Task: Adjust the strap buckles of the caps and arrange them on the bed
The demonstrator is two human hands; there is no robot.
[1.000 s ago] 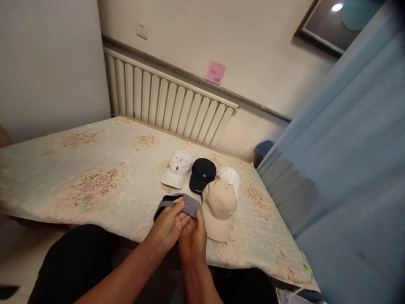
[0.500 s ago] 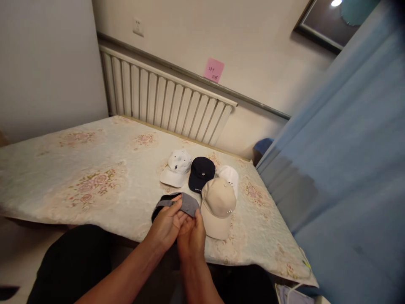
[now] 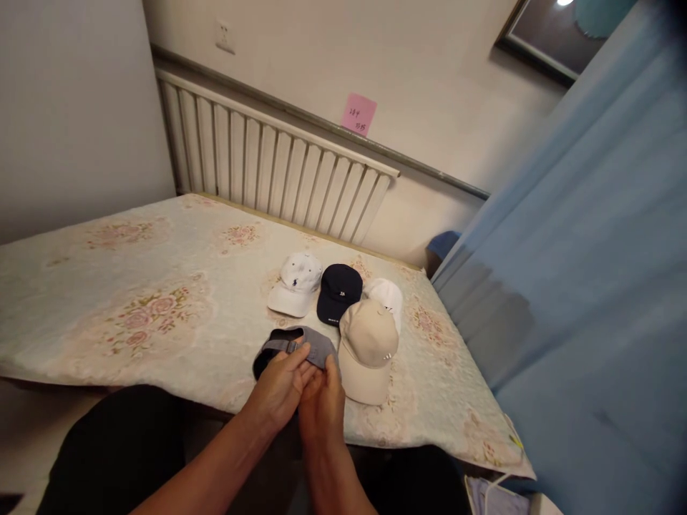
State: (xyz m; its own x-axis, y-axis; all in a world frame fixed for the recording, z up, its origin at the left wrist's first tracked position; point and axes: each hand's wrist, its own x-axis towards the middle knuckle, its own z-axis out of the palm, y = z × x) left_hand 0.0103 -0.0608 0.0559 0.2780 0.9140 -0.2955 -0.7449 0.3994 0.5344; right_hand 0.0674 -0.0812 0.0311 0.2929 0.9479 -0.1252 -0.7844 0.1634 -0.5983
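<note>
A grey cap lies at the near edge of the bed with its back strap facing me. My left hand pinches the strap and rear rim from the left. My right hand is closed on the cap's near right edge, touching the left hand. Right beside the grey cap sits a beige cap. Behind them lie a white cap with a small logo, a navy cap and another white cap, partly hidden by the beige one.
The caps rest on a floral mattress cover. A white radiator and a pink note are on the far wall. A blue curtain hangs at the right. My dark-clothed knee is at lower left.
The view has shifted slightly up and right. My hands stay on the grey cap's rear, and the left thumb has slid a little along the strap.
</note>
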